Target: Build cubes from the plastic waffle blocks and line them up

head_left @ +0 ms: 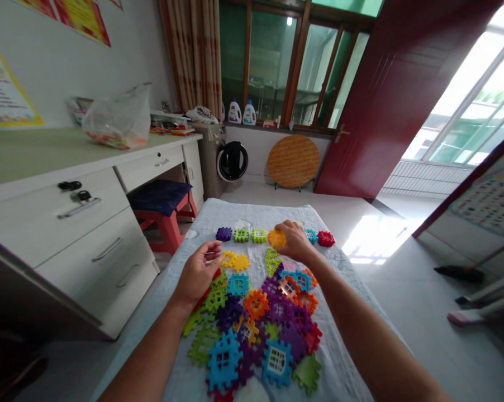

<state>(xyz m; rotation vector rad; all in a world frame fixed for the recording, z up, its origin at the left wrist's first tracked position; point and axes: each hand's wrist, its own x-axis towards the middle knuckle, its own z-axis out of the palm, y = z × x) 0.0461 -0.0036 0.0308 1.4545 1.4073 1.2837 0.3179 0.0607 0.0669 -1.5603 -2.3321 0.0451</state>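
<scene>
Several colourful interlocking plastic pieces lie in a loose pile on a cloth-covered table (252, 215). Behind the pile runs a row of blocks: a purple block (224, 234), two green ones (241, 235), a yellow block (277, 237), a blue one (311, 236) and a red block (326, 239). My right hand (293, 240) has its fingers closed on the yellow block in that row. Over the left edge of the pile hovers my left hand (198, 273), fingers curved and apart, beside two yellow pieces (240, 262).
A white desk (63, 201) with a plastic bag (120, 120) stands at the left, a stool (162, 206) beside it. Farther back are a washing machine (212, 156), a round wooden tabletop (294, 161) and a red door (386, 100).
</scene>
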